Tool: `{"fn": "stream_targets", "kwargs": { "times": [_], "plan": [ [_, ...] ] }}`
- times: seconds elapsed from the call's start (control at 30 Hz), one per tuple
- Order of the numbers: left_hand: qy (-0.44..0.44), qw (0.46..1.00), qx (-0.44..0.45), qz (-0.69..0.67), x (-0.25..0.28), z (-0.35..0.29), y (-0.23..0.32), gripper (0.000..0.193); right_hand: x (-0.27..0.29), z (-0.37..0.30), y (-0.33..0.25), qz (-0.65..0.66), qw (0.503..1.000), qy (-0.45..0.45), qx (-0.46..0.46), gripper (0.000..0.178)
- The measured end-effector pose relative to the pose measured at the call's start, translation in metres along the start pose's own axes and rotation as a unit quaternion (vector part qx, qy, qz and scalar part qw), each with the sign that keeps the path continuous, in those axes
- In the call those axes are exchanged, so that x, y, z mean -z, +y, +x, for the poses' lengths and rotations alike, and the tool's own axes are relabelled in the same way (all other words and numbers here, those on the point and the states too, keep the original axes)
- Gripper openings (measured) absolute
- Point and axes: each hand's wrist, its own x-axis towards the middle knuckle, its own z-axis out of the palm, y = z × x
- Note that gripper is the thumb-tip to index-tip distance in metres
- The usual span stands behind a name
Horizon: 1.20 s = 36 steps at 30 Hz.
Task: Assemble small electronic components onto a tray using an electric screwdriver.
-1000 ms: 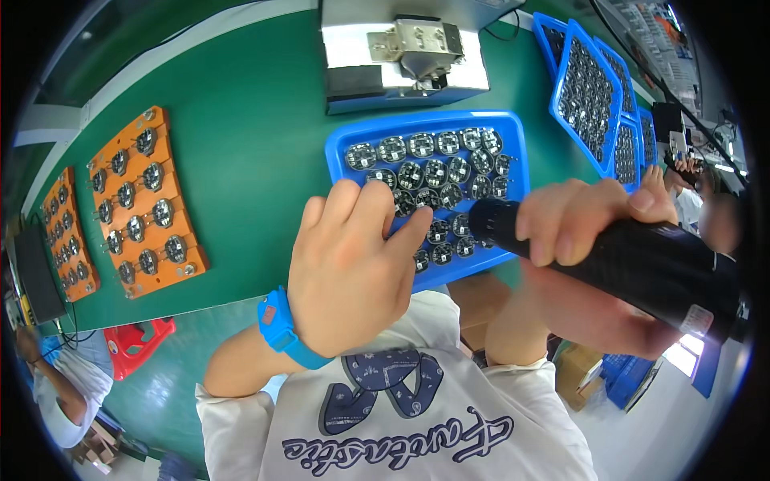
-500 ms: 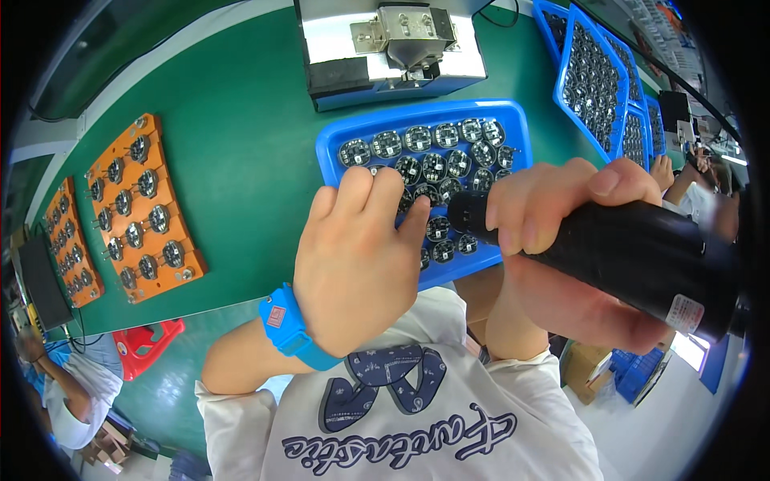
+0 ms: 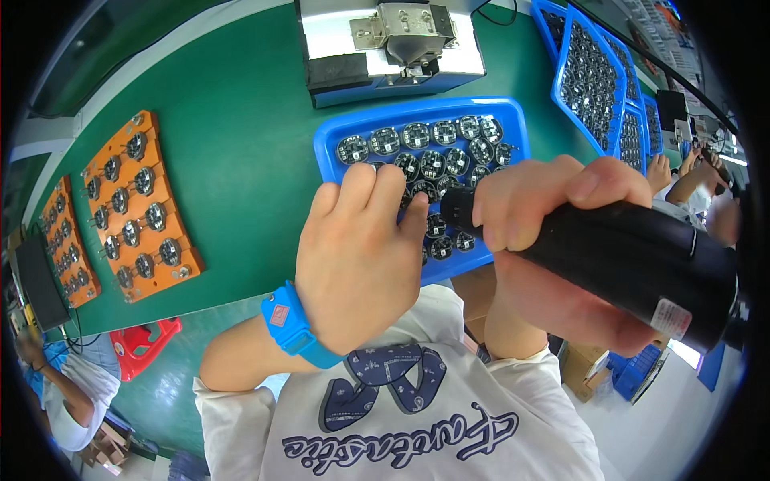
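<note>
My right hand point(image 3: 545, 189) wraps round a thick black cylindrical power tool, probably an electric screwdriver point(image 3: 626, 248). Its dark nose points left, over a blue tray point(image 3: 323, 156) of round black circuit modules point(image 3: 432, 163). My left hand point(image 3: 357, 248), with a blue band point(image 3: 290, 325) at the wrist, reaches over the tray's left side. Its fingers curl down and the thumb lies close to the modules near the tool's nose. The fingertips are partly hidden, so what they pinch cannot be made out. The tool's tip and the modules under my right hand are also out of sight.
Two orange fixture plates point(image 3: 164, 210) bearing round modules stand at the left of the green table point(image 3: 249, 160). Behind the tray sits a metal-topped machine point(image 3: 409, 36). More blue trays point(image 3: 589, 84) are stacked at the far right. Other people work at both sides.
My right hand and the tool have shifted slightly left. My left hand stays almost in place over the tray. The whole view has drifted a little.
</note>
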Motion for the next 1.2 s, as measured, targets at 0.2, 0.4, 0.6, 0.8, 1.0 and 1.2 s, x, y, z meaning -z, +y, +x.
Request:
{"fn": "stream_targets", "kwargs": {
  "times": [0.2,0.4,0.6,0.8,1.0,1.2],
  "plan": [
    [0.005,1.000,-0.017,0.006,0.003,0.000,0.000,0.012,0.004,0.001,0.002,0.027,0.999,-0.032,0.020,0.096],
    [0.018,0.999,-0.025,0.011,0.001,-0.002,0.001,0.012,0.004,0.003,0.000,0.058,0.998,-0.029,0.022,0.096],
    [0.030,0.999,-0.036,-0.001,0.001,-0.001,0.000,0.016,0.013,0.056,-0.023,0.088,0.989,-0.108,0.047,0.086],
    [0.007,0.999,-0.016,-0.032,0.010,-0.009,-0.004,0.034,0.018,0.122,-0.007,-0.023,0.963,-0.259,0.071,0.068],
    [0.030,0.998,-0.009,-0.057,0.010,-0.017,-0.009,0.052,0.049,0.123,0.004,0.001,0.971,-0.232,0.060,0.077],
    [0.026,0.997,-0.018,-0.065,0.010,-0.018,-0.007,0.053,0.061,0.096,-0.003,0.013,0.980,-0.194,0.052,0.087]
  ]
}}
